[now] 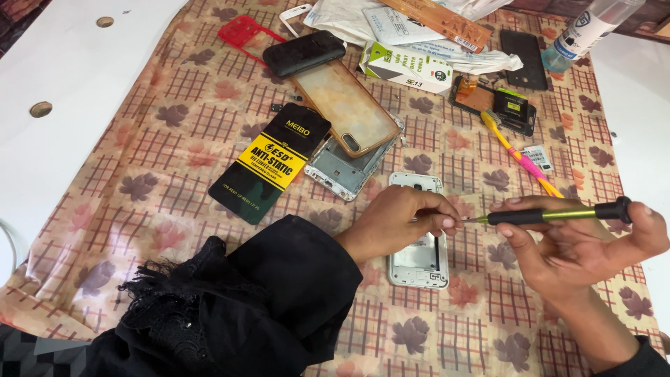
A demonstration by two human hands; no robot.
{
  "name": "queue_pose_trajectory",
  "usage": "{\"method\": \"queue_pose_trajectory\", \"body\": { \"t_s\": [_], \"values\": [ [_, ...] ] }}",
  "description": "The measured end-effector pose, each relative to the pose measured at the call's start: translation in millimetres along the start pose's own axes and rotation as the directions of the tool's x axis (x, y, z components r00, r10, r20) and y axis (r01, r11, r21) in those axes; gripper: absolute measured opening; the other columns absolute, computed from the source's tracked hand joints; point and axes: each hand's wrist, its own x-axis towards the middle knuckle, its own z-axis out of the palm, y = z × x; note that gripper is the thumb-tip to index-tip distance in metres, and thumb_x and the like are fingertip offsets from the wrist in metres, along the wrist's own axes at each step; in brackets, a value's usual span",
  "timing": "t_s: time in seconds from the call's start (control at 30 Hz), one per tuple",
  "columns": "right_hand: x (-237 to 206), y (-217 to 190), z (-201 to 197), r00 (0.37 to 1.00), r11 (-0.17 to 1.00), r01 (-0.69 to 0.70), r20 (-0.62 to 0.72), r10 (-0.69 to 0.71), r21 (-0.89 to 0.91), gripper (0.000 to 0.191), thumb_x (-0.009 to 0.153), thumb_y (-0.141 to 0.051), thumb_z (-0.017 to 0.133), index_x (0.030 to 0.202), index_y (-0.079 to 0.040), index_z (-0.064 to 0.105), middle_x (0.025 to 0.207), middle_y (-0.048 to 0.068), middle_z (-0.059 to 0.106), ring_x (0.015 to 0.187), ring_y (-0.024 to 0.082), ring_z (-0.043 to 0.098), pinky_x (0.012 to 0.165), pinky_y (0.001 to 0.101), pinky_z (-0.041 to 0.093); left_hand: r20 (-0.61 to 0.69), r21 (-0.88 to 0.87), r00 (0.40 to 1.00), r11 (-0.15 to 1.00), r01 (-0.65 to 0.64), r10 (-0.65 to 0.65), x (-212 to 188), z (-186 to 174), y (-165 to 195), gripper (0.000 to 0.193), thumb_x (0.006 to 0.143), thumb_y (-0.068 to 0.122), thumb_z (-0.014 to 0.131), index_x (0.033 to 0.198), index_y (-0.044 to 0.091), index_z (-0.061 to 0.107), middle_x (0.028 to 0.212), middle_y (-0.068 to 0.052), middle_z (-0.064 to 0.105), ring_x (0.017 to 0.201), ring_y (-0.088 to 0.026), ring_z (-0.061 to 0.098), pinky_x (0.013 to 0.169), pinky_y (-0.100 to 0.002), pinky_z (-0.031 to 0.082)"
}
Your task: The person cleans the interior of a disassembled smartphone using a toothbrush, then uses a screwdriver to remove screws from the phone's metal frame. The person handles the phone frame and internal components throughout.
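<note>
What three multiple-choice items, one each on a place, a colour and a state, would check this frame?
1. Where does the white open phone body lie?
A. under both hands
B. on the red frame
C. inside the box

2. What colour is the shaft of the slim screwdriver?
A. red
B. green
C. white

3. How is the screwdriver held?
A. lying loose on the cloth
B. right hand grips the handle, left hand fingers pinch at the tip
C. standing in a bottle

Answers: 1 A, it shows on the patterned cloth below them; 2 B, green between black grips; 3 B, both hands meet on it.
</note>
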Motion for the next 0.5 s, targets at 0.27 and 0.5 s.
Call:
{"method": "queue_pose_trajectory", "body": {
  "t_s": [0.27, 0.5],
  "values": [
    [-6.0, 3.0, -4.8, 1.000, 0.997, -0.012, 0.011, 0.012, -0.075, 0.106, 0.096, 0.012, 0.070, 0.156, -0.028, -0.007, 0.112, 0.026, 0.069, 0.092, 0.030, 0.077, 0.074, 0.0332, 0.068, 0.011, 0.057, 1.000, 0.998, -0.002, 0.002, 2.7, 0.8, -1.0, 0.021, 0.095, 0.026, 0.071, 0.106, 0.011, 0.080, 0.092, 0.000, 0.081, 0.085, -0.010, 0.078, 0.073, -0.028, 0.058],
    [-6.4, 3.5, -4.9, 1.000, 0.997, -0.014, 0.008, 0.015, -0.072, 0.104, 0.097, 0.010, 0.071, 0.158, -0.023, -0.007, 0.110, 0.026, 0.070, 0.092, 0.030, 0.078, 0.075, 0.0336, 0.069, 0.032, 0.049, 0.999, 0.999, -0.013, 0.011, 1.3, 0.1, 0.8, 0.020, 0.098, 0.024, 0.067, 0.106, 0.011, 0.079, 0.091, 0.001, 0.081, 0.084, -0.009, 0.078, 0.071, -0.028, 0.058]
  ]
}}
